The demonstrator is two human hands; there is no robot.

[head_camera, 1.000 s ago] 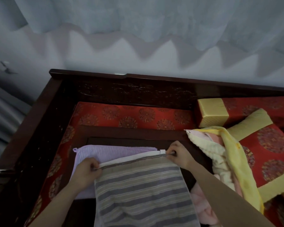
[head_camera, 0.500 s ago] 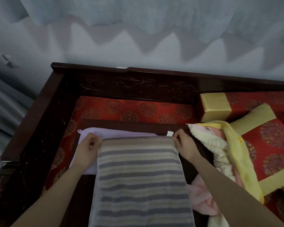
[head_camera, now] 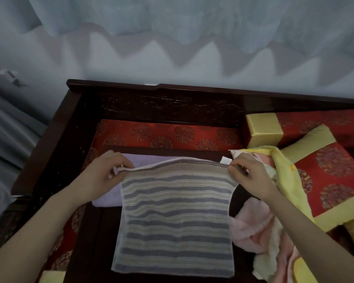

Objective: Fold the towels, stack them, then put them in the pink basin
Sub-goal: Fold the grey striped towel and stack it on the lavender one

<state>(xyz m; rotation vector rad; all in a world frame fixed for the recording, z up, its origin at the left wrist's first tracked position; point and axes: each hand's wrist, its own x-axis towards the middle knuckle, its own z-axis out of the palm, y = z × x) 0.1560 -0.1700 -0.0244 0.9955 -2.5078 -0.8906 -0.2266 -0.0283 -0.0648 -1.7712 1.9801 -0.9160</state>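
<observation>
Far hem of striped towel (head_camera: 176,211) is up off the lilac towel (head_camera: 107,198) now, slack. Left grip (head_camera: 102,174) and right grip (head_camera: 247,174) each pinch a far corner. Striped towel overlaps the lilac towel's right part; unfolded towel pile (head_camera: 253,227) lies right of it.

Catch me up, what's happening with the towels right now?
A person is mid-fold on a grey-and-beige striped towel lying on the dark wooden table. The left hand and right hand each have a pinch grip on a far corner of it. It lies partly over a folded lilac towel. A loose heap of pink, cream and yellow towels sits at the right, unfolded. No pink basin is in view.
</observation>
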